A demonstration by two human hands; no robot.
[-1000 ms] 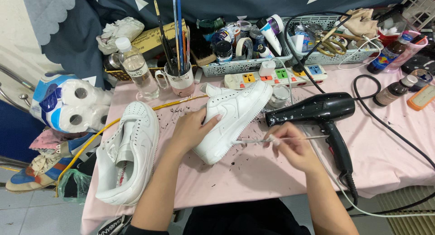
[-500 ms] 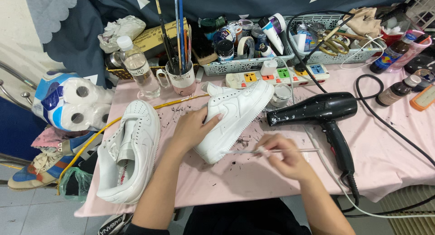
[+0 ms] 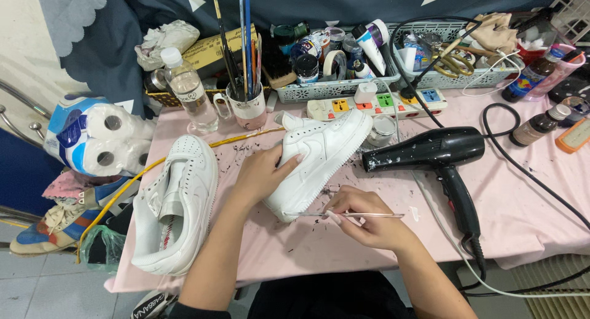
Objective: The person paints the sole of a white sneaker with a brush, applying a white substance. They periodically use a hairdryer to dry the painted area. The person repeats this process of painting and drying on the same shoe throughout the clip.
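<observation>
The white sneaker (image 3: pixel 316 159) is pressed on its side on the pink counter (image 3: pixel 541 202) by the left hand (image 3: pixel 264 171), fingers closed over it, while the thin metal tool (image 3: pixel 356 216), pinched in the right hand (image 3: pixel 365 217), is best guided slowly along the sole edge.

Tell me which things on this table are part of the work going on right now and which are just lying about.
In use:
- left hand, steadying the white sneaker
- right hand, holding a thin metal tool with its tip at the sneaker's sole edge

Lying about:
- second white sneaker
- black hair dryer
- water bottle
- mug of brushes
- power strip
- toilet rolls
</observation>
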